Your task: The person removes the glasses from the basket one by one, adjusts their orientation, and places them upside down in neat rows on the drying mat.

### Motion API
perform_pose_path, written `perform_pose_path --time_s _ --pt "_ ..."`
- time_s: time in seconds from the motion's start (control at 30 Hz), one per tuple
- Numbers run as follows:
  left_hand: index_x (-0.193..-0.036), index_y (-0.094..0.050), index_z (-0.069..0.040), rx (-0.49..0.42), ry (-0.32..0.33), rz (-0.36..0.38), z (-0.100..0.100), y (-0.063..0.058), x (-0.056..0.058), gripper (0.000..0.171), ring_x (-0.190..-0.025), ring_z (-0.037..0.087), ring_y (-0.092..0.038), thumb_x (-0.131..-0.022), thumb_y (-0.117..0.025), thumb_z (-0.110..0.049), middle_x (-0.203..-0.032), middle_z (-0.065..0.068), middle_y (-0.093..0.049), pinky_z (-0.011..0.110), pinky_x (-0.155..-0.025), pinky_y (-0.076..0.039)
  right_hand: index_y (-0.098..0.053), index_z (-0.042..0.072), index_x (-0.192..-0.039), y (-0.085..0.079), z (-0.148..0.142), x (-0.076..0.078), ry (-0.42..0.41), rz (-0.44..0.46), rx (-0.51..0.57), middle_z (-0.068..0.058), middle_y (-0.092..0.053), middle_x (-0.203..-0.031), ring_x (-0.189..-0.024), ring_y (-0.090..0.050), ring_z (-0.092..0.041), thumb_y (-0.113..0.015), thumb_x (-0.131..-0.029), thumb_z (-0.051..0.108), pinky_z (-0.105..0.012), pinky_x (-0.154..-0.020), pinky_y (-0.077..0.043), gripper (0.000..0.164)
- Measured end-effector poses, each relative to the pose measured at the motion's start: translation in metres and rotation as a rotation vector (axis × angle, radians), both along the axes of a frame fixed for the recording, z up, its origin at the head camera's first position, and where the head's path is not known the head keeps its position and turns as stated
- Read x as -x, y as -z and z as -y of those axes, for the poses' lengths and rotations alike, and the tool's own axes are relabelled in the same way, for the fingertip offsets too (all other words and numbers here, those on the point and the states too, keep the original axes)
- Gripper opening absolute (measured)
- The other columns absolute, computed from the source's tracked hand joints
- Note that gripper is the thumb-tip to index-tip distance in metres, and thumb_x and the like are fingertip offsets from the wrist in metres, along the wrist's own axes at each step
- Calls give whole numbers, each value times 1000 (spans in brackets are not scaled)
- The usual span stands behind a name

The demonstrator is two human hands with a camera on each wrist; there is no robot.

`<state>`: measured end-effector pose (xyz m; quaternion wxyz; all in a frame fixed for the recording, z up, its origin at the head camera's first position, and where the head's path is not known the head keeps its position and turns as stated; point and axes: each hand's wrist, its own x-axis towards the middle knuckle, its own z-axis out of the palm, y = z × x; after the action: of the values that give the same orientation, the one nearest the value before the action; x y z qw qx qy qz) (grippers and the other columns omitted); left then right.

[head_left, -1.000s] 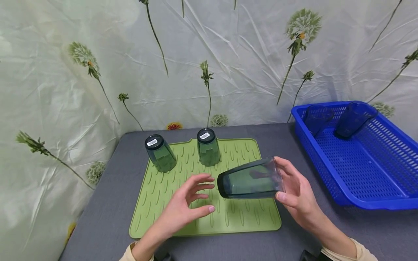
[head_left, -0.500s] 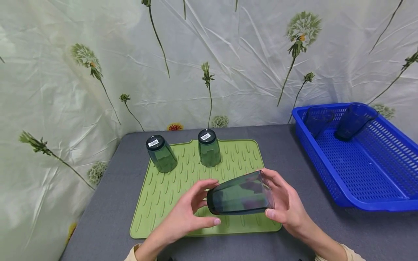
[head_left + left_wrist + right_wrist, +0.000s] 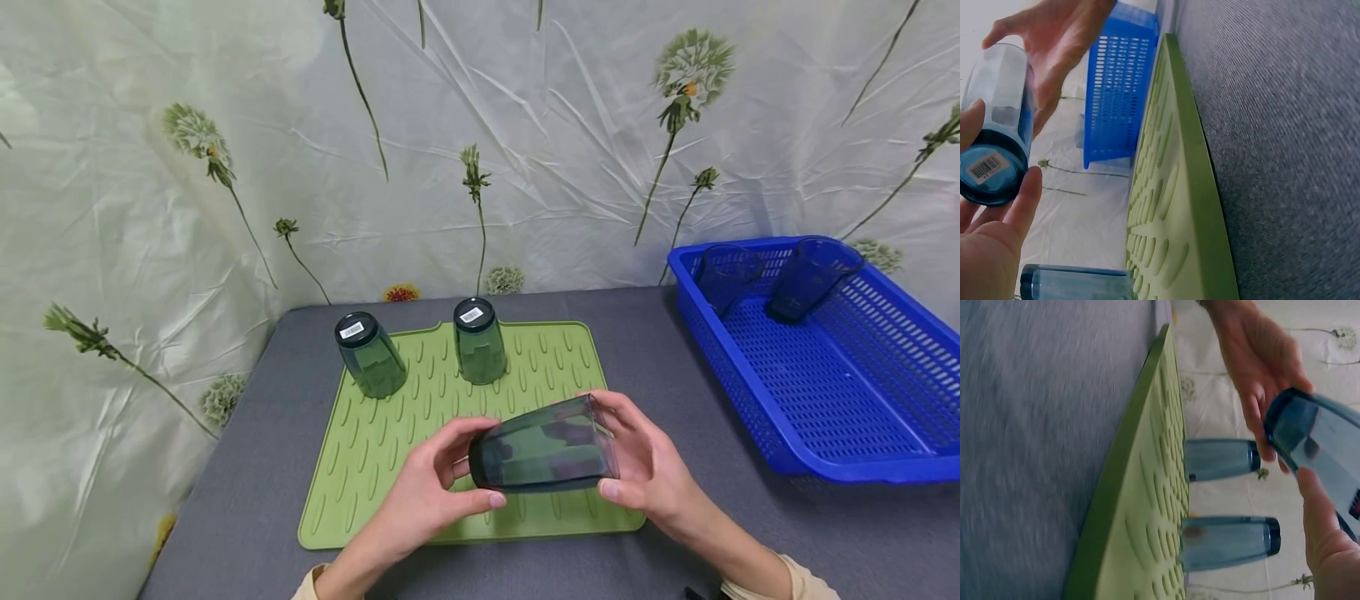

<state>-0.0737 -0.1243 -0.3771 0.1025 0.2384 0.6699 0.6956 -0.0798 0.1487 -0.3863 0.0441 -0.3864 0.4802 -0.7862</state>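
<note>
A tinted drinking glass [image 3: 543,450] lies sideways in the air over the green ribbed mat [image 3: 360,467], held between both hands. My left hand [image 3: 431,479] grips its dark base end, thumb below and fingers behind. At the rim end, my right hand [image 3: 648,467] holds it between thumb and fingers. The left wrist view shows a barcode label [image 3: 988,167] on the glass's base. Two more glasses stand upside down at the mat's far side, the left glass [image 3: 371,354] and the middle glass [image 3: 480,342].
On the right stands a blue perforated basket [image 3: 780,442], with two glasses leaning inside, one glass [image 3: 810,279] near its back wall. Grey cloth [image 3: 247,467] covers the table. A flower-printed sheet [image 3: 570,150] hangs behind it.
The glass has come left and nearer with my right hand. My left hand, earlier apart from it with fingers spread, now holds its base. The standing glasses and basket have stayed put.
</note>
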Motion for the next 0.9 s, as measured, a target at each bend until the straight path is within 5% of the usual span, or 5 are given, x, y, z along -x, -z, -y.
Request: perform_pose_path --time_s 0.43,0.63,0.9 --pt "-138 -48 -1 -89 16 -27 8 -3 4 63 -119 33 -55 -81 -72 11 -139 24 -45 36 -96 -52 -31 -5 -146 -5 -12 4 54 121 -239 -14 -38 -148 -132 -45 -23 -65 -84 -12 -41 -92 -54 72" --pt "-138 -45 5 -98 -38 -81 12 -4 8 65 -124 32 -52 -80 -72 12 -139 25 -44 38 -98 -50 -24 -5 -150 -7 -20 7 80 72 -299 -17 -33 -152 -134 -42 -25 -63 -83 -15 -40 -101 -48 78" --pt "-137 -49 -2 -36 -51 -132 20 -11 11 64 -122 31 -52 -80 -72 13 -136 21 -48 36 -100 -48 -21 -9 -149 -11 -31 13 78 -40 -244 -28 -30 -150 -137 -38 -35 -57 -80 -27 -48 -102 -44 80"
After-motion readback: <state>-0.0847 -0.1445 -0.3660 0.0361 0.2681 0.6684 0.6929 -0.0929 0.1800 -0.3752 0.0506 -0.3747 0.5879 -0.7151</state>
